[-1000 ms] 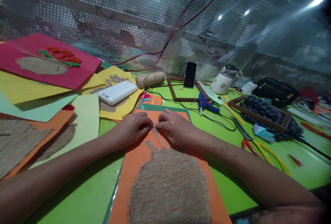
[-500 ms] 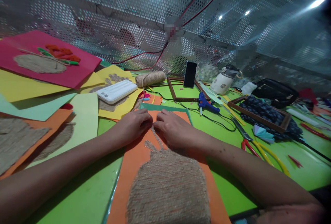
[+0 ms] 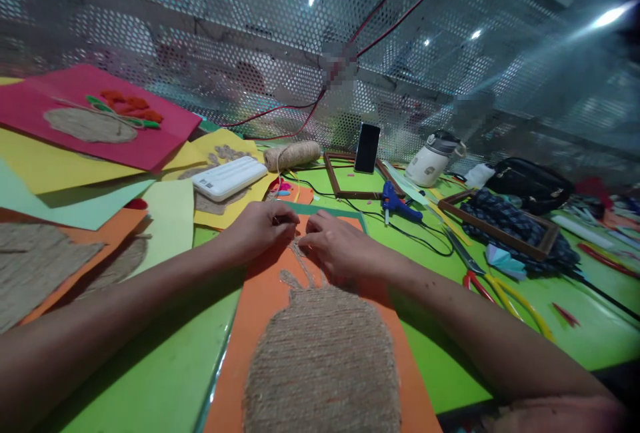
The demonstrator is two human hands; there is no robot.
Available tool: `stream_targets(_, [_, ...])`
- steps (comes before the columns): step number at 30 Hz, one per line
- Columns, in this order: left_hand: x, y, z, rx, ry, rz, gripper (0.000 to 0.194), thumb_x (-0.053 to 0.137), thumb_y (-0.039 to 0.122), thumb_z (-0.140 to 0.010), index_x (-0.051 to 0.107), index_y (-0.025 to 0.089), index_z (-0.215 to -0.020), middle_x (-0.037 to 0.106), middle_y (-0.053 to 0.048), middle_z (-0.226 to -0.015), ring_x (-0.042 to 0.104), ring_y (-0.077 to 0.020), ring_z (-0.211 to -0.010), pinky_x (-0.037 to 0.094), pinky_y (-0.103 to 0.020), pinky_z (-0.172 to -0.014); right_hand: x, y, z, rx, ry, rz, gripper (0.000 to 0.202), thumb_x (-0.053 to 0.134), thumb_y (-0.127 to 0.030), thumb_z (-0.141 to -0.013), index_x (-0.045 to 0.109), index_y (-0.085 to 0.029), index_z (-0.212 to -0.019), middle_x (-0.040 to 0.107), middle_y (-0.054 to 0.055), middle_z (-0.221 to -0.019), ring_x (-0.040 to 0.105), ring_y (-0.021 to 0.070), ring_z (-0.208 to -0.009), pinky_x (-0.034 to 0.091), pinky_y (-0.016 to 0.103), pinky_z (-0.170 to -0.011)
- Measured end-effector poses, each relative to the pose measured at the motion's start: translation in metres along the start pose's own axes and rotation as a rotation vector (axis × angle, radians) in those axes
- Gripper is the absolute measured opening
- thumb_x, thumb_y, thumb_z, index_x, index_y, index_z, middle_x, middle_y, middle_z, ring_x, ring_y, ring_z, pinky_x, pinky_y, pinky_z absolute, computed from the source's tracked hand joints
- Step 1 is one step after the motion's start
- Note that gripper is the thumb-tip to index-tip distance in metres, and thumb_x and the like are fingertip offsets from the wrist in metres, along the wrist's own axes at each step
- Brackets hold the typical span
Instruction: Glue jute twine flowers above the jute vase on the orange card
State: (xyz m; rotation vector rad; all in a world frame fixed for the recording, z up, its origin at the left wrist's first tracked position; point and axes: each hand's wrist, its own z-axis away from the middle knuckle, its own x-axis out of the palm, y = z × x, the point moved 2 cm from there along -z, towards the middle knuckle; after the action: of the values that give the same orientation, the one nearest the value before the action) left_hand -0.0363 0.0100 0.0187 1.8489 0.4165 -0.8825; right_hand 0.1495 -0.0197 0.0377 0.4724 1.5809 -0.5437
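Note:
An orange sheet [image 3: 237, 360] lies before me, with a large rounded shape of jute twine [image 3: 323, 360] covering its near half. Thin twine lines and a small loop run up from that shape towards my fingers. At the far end of the sheet, my left hand [image 3: 263, 230] is closed, thumb and fingertips pinched at the upper end of the twine. My right hand [image 3: 345, 243] is closed too, its curled fingertips pressed on the same twine from the right. The fingers partly hide the twine's end. A green board [image 3: 363, 220] shows under the sheet.
Left are coloured papers with twine shapes, a pink card [image 3: 173, 120] and a white power bank [image 3: 230, 178]. Beyond stand a twine roll [image 3: 295, 154], a phone [image 3: 367, 148] and a bottle [image 3: 430, 158]. Right lie a blue glue gun [image 3: 397, 203], a wooden frame [image 3: 545, 240] and scissors [image 3: 487, 280].
My left fingers have lifted and spread a little at the twine's end. My right fingertips stay against it, slightly shifted. The view has tilted slightly.

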Motion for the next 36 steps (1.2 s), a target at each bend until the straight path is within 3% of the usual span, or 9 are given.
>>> stream_targets(7, [0.012,0.006,-0.024,-0.004,-0.119,-0.028,0.016,0.062,0.021,-0.079,0.076,0.014,-0.079,0.07,-0.005,-0.071,0.059,-0.0173,-0.067,0.044,-0.031,-0.066,-0.003,-0.002,0.002,-0.064,-0.02,0.077,0.014,0.07,-0.013,-0.076,0.07,-0.017,-0.09,0.061,0.011,-0.112,0.046,0.0247,-0.092,0.035,0.036,-0.068])
stream_targets(10, [0.017,0.005,-0.03,0.029,-0.136,-0.083,0.014,0.063,0.018,-0.078,0.076,0.014,-0.078,0.067,-0.003,-0.067,0.056,-0.0161,-0.064,0.041,-0.03,-0.064,0.001,-0.002,0.003,-0.089,0.003,0.098,0.013,0.067,-0.015,-0.08,0.07,-0.018,-0.091,0.062,0.011,-0.106,0.047,0.0247,-0.091,0.036,0.037,-0.068])
stream_targets(15, [0.019,-0.004,-0.025,0.164,-0.064,-0.107,0.015,0.064,0.018,-0.08,0.074,0.016,-0.069,0.065,-0.002,-0.068,0.054,-0.0144,-0.066,0.041,-0.028,-0.067,0.007,-0.001,0.002,-0.093,0.04,0.163,0.006,0.064,-0.017,-0.084,0.07,-0.017,-0.088,0.063,0.012,-0.104,0.048,0.0247,-0.088,0.038,0.038,-0.068])
stream_targets(21, [0.017,-0.014,-0.026,0.032,-0.052,-0.039,0.013,0.065,0.017,-0.076,0.077,0.016,-0.078,0.072,-0.002,-0.075,0.06,-0.0149,-0.069,0.045,-0.027,-0.068,0.006,-0.005,0.001,-0.123,0.076,0.194,0.01,0.059,-0.017,-0.092,0.069,-0.017,-0.09,0.064,0.011,-0.103,0.049,0.0253,-0.092,0.04,0.038,-0.07])
stream_targets(29, [0.02,-0.007,-0.043,0.085,-0.158,-0.104,0.016,0.063,0.017,-0.074,0.079,0.017,-0.077,0.07,-0.001,-0.067,0.059,-0.0163,-0.066,0.042,-0.028,-0.065,0.008,-0.01,0.0,-0.174,0.075,0.217,0.011,0.058,-0.011,-0.088,0.068,-0.012,-0.087,0.065,0.011,-0.098,0.049,0.0244,-0.093,0.04,0.04,-0.073])
stream_targets(31, [0.02,-0.004,-0.048,0.113,-0.17,-0.116,0.017,0.062,0.017,-0.077,0.079,0.017,-0.081,0.071,-0.003,-0.075,0.061,-0.0174,-0.072,0.044,-0.028,-0.068,0.009,-0.011,0.001,-0.162,0.094,0.207,0.013,0.055,-0.012,-0.089,0.067,-0.013,-0.086,0.065,0.01,-0.096,0.049,0.0234,-0.092,0.039,0.039,-0.074])
stream_targets(33, [0.011,-0.002,-0.053,0.167,-0.099,-0.147,0.019,0.066,0.022,-0.079,0.078,0.016,-0.093,0.072,-0.007,-0.095,0.063,-0.0198,-0.087,0.047,-0.03,-0.079,0.009,-0.01,0.001,-0.151,0.107,0.193,0.014,0.054,-0.012,-0.091,0.067,-0.014,-0.085,0.065,0.009,-0.093,0.047,0.0219,-0.088,0.038,0.038,-0.073])
stream_targets(36, [-0.026,0.001,-0.05,0.218,0.176,-0.228,0.034,0.077,0.032,-0.077,0.073,0.015,-0.106,0.068,-0.01,-0.112,0.059,-0.0222,-0.106,0.047,-0.035,-0.096,0.008,-0.009,0.002,-0.13,0.08,0.181,0.013,0.056,-0.013,-0.09,0.066,-0.015,-0.082,0.063,0.008,-0.089,0.045,0.0207,-0.083,0.034,0.036,-0.069])
